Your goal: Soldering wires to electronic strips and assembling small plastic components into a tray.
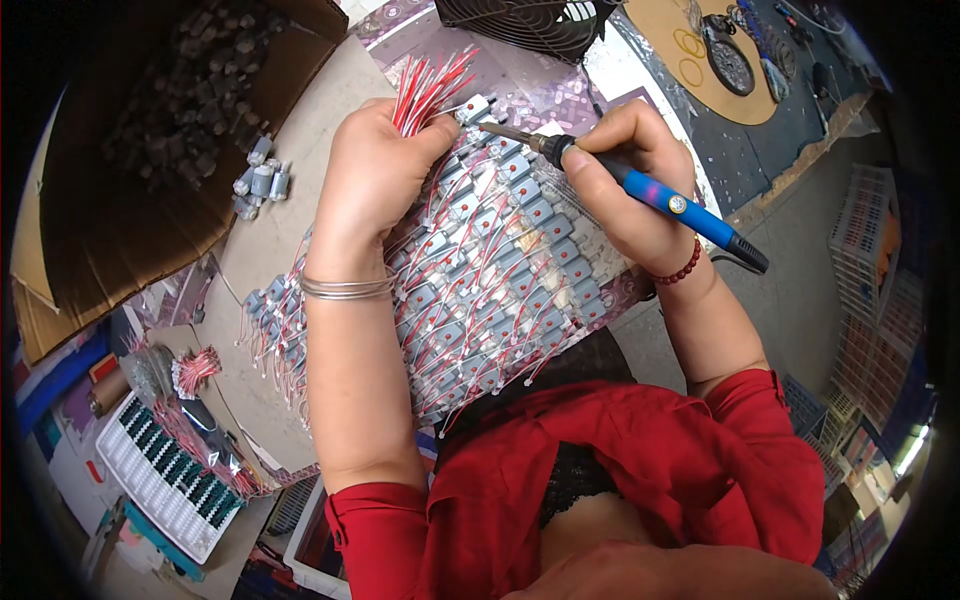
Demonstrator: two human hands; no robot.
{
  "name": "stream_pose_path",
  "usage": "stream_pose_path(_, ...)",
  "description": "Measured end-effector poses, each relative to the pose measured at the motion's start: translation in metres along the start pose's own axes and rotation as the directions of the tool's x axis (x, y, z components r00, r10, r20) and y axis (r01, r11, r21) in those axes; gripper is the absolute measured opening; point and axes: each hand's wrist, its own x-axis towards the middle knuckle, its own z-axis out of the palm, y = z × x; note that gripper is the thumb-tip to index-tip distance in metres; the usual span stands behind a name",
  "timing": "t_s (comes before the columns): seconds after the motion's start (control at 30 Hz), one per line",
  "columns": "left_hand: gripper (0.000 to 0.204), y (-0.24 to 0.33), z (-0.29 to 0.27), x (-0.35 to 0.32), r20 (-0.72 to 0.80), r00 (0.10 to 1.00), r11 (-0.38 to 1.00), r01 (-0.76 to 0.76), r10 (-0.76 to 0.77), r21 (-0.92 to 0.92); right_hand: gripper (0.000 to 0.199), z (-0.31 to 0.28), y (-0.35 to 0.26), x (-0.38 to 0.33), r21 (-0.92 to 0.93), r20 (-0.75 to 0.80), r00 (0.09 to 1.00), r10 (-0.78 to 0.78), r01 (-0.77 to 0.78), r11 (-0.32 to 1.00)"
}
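My left hand is closed round a bundle of red and white wires, whose ends fan out beyond the fingers. In my right hand is a blue soldering iron, its tip pointing left at the far end of the rows. Close to that tip sits a small grey motor with a red dot. Below both hands, several slanting rows of such grey motors lie side by side, many with red and white wires trailing over them.
A cardboard box full of small dark parts stands at left, with a few loose motors beside it. A black fan is at the back. Far right is a brown board with a coil. A white tray lies lower left.
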Motion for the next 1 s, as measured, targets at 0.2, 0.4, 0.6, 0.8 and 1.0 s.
stream_pose_path(0.2,0.015,-0.005,-0.001,0.002,0.006,1.0,1.0,-0.008,0.008,-0.019,0.015,0.004,0.001,0.002,-0.033,0.003,1.0,-0.027,0.027,0.999)
stream_pose_path(0.4,0.015,-0.003,0.0,0.002,0.009,1.0,1.0,0.014,-0.014,-0.023,0.015,0.005,0.002,0.001,-0.052,0.01,1.0,-0.021,0.021,0.998)
stream_pose_path(0.6,0.018,-0.003,-0.003,0.005,0.043,0.996,0.996,0.082,-0.083,0.038,0.015,0.001,0.0,0.002,-0.032,-0.009,0.998,-0.062,0.062,0.998)
stream_pose_path(0.8,0.018,0.0,-0.006,0.002,0.033,0.996,0.995,0.081,-0.083,0.06,0.012,-0.012,-0.003,-0.006,0.115,-0.093,0.996,0.014,-0.003,0.993)
stream_pose_path(1.0,0.015,0.011,0.003,-0.002,-0.011,0.999,0.996,0.048,-0.047,0.082,0.011,-0.056,0.008,-0.022,0.372,-0.241,0.952,0.191,-0.092,0.924)
